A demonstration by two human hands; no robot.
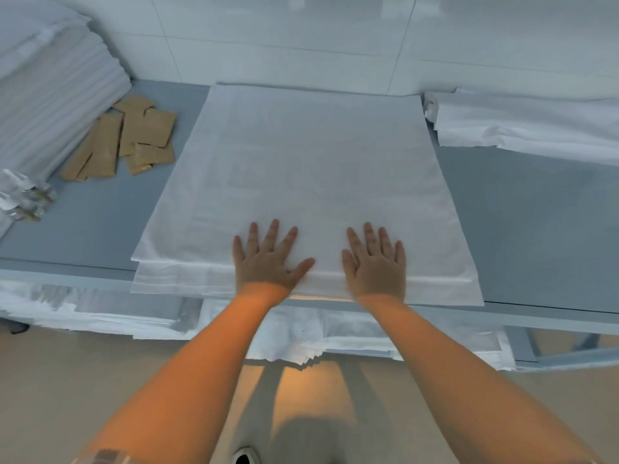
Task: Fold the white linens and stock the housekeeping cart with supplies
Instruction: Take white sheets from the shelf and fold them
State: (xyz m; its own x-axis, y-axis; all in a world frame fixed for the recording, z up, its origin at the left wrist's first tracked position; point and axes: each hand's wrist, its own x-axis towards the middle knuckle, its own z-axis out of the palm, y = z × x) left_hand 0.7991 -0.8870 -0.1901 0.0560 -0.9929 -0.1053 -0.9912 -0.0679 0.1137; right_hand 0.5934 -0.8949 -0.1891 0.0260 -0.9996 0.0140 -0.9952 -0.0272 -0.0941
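A folded white linen (pixel 301 169) lies flat across the middle of the grey table (pixel 536 229), its layered near edge slightly overhanging the front. My left hand (pixel 268 259) rests palm down on the linen near that edge, fingers straight and spread. My right hand (pixel 375 262) lies flat beside it, a short gap between the two thumbs. Neither hand grips anything.
A tall stack of folded white linens (pixel 50 88) stands at the back left, with several brown paper packets (pixel 127 135) beside it and clear-wrapped items (pixel 23 199) at the left edge. More white linen (pixel 522 125) lies at the back right. A lower shelf (pixel 335 336) holds white folded cloth.
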